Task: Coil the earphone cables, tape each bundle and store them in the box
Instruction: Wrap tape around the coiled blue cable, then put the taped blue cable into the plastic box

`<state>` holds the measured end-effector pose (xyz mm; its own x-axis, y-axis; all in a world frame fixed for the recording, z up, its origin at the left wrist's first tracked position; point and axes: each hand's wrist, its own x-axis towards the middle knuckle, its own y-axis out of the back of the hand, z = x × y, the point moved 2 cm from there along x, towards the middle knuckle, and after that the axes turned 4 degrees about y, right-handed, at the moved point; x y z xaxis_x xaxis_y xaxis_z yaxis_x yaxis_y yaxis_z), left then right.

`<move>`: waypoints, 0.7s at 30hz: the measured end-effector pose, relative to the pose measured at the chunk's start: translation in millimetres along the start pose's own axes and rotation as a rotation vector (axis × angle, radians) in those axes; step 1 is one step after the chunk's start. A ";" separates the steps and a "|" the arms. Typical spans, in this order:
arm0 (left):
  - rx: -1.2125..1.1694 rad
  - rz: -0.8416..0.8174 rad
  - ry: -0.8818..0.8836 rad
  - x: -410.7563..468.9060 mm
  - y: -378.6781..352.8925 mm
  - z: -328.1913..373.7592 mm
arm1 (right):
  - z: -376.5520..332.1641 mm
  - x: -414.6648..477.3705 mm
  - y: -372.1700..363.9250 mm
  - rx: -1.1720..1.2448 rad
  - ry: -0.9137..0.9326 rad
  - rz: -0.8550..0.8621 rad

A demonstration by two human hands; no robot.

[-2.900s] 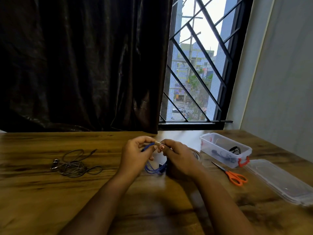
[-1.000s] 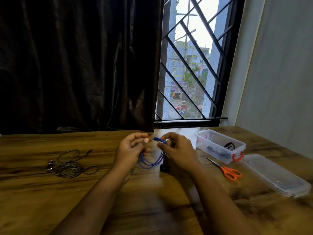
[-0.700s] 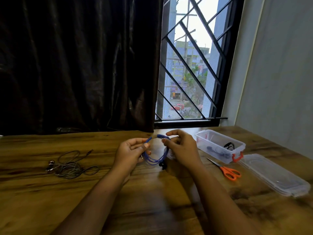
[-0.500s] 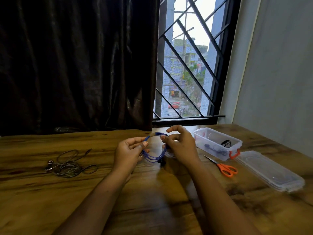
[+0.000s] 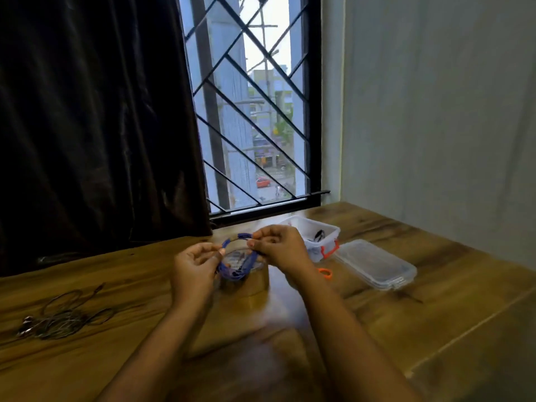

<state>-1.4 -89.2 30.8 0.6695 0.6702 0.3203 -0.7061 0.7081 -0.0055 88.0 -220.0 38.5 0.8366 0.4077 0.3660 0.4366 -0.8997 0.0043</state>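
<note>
Holding the blue earphone cable as a loop just left of the box, we pinch it with both hands, left hand at its side and right hand at its top, likely so the coil cannot spring open before taping. The tape roll waits beneath it.

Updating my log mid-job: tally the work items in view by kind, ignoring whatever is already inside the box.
Earphone cables: 2 (blue coil, dark tangle)
Box: 1
Lid: 1
Scissors: 1
Tape roll: 1
Total: 6
</note>
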 end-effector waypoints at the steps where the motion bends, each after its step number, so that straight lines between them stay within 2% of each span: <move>1: 0.010 -0.014 0.008 3.0 -9.8 3.7 | -4.0 1.1 10.5 0.014 -0.017 -0.016; 4: 0.091 -0.090 0.039 21.7 -40.9 14.9 | -12.9 14.8 42.0 0.002 -0.039 -0.028; 7: 0.128 -0.157 0.053 44.1 -74.9 24.9 | -12.8 41.4 70.3 -0.079 -0.025 0.034; 14: 0.236 -0.160 0.020 93.9 -145.3 12.7 | 10.3 102.0 112.8 -0.152 -0.016 0.154; 18: 0.413 -0.252 0.017 109.3 -172.0 -4.6 | 33.8 122.9 123.6 -0.446 -0.058 0.164; 21: 0.612 -0.329 -0.002 112.9 -183.4 -20.7 | 40.8 127.7 124.1 -0.801 -0.089 0.040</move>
<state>208.4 -138.8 48.4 0.8712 0.4411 0.2154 -0.4696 0.6215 0.6271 262.5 -273.3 47.8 0.8847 0.3531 0.3043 0.0640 -0.7386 0.6711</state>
